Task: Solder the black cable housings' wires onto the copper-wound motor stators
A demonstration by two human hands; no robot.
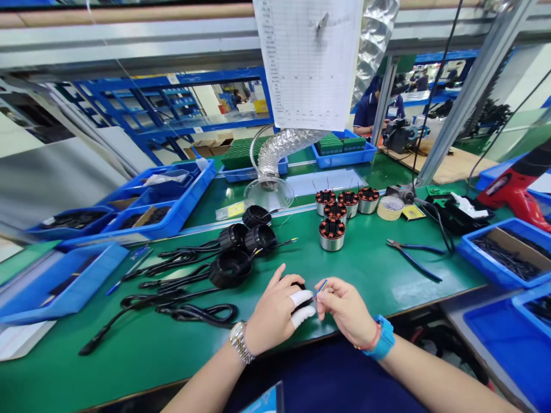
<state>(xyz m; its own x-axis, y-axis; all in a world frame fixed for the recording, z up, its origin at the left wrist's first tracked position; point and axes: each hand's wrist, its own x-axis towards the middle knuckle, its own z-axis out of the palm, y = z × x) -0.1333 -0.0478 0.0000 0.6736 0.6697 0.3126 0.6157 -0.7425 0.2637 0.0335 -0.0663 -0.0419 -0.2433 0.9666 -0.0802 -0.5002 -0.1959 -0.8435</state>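
My left hand [282, 307], with white wraps on two fingers, is closed over a black round part [298, 285] near the front edge of the bench. Most of that part is hidden under the fingers. Close beside it, my right hand [344, 310] pinches thin wires [322, 285], blue and yellow, between thumb and fingertips. To the left lie several black round housings [231, 268] with coiled black power cords [202, 312]; bare-ended wires stick out of some. Beyond my hands stand several motor stators [332, 236] with copper windings in silver rings.
Diagonal cutters [415, 258] lie at right, jaws apart. Behind them are a tape roll [390, 207] and a red power tool [512, 192]. Blue parts bins [159, 221] flank both sides. A clear funnel [269, 194] on a foil duct hangs over the back. Someone in dark clothing [368, 109] sits beyond.
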